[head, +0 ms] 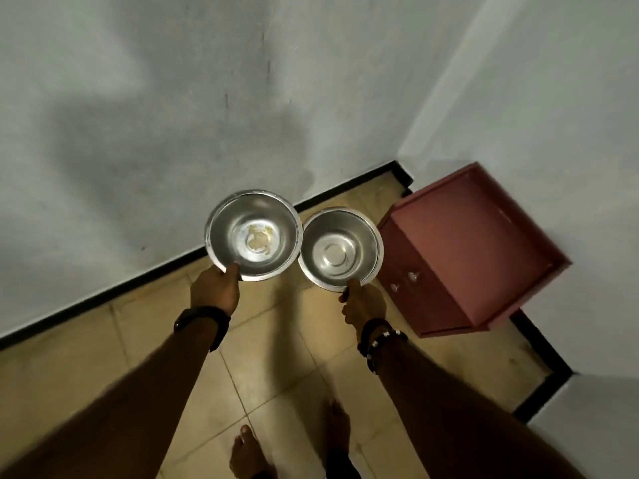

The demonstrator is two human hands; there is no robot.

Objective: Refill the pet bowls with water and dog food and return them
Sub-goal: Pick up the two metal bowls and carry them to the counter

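Two steel pet bowls are held side by side in the air above the floor, their rims almost touching. My left hand [215, 290] pinches the near rim of the larger left bowl [254, 221], which has pale dried residue at its bottom. My right hand [363, 304] pinches the near rim of the smaller right bowl [340, 238], which looks bare inside. No water or dog food shows in either bowl.
A low reddish cabinet [470, 250] with two small knobs stands in the corner at the right. Grey walls with a black skirting [145, 274] close off the front and right. Beige floor tiles [283, 368] lie below, with my bare feet [249, 454] at the bottom.
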